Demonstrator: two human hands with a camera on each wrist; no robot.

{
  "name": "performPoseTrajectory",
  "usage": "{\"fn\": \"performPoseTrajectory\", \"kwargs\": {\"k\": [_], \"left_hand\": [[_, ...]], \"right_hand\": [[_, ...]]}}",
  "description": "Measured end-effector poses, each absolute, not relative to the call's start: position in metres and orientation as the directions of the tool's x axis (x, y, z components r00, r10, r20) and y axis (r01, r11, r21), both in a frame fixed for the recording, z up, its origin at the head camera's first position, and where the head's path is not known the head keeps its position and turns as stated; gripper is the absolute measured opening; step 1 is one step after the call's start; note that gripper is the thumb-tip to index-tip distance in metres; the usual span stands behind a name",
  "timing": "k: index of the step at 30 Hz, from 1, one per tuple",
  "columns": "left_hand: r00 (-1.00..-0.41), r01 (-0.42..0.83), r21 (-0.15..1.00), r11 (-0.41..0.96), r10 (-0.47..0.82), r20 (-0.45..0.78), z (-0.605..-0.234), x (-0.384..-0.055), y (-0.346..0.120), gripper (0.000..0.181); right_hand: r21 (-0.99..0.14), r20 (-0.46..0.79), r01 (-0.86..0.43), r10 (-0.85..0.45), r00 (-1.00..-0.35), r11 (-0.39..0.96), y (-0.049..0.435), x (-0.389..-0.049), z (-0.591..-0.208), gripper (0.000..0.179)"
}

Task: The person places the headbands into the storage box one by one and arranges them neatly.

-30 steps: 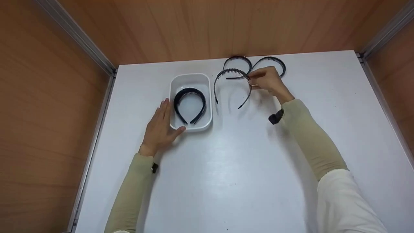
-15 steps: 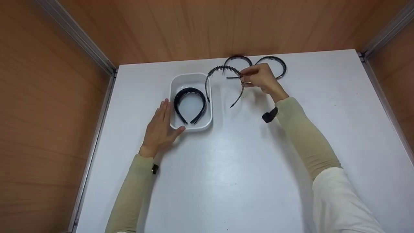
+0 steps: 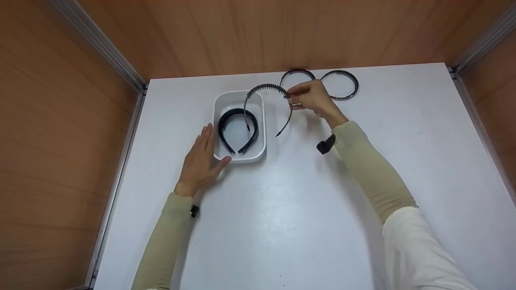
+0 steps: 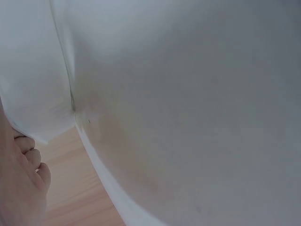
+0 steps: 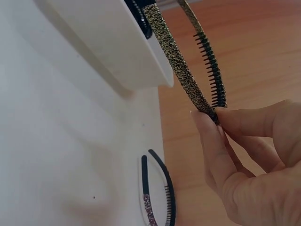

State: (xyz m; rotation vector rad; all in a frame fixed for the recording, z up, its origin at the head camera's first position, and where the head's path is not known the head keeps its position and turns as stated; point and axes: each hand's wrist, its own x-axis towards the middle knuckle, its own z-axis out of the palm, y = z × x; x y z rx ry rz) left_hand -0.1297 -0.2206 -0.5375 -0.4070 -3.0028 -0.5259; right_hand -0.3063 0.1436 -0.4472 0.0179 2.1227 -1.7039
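My right hand point(image 3: 312, 98) pinches a toothed headband point(image 3: 266, 86) by its side, between thumb and fingers. In the right wrist view this headband point(image 5: 176, 59) has a glittery gold-and-black outer face and black teeth inside. Its far end overlaps the right part of a white plastic tub point(image 3: 240, 159) in the head view. Inside the tub lie dark headbands point(image 3: 222, 135), close together. Against the tub's left side rests my left hand point(image 3: 197, 161), fingers straight and thumb at the near rim. The left wrist view catches only part of that hand point(image 4: 23, 179) beside the white wall.
Two more headbands lie by the back wall: one point(image 3: 300, 71) partly behind my right hand, another point(image 3: 354, 86) to its right. Wood-patterned panels point(image 3: 258, 36) enclose the white table point(image 3: 282, 225) at the back and both sides.
My right hand has carried the gold-and-black headband leftward, from right of the tub to partly over it. The left hand stays at the tub's side.
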Motion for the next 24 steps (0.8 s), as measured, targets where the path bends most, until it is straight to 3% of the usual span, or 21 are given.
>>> {"fn": "performPoseTrajectory", "kwargs": {"k": [24], "left_hand": [[-0.951,0.300,0.365,0.881,0.249,0.181,-0.541,-0.134,-0.217,0.104]], "right_hand": [[-0.943,-0.256,0.173,-0.284,-0.924,0.286,0.086,-0.300,-0.448,0.028]]}}
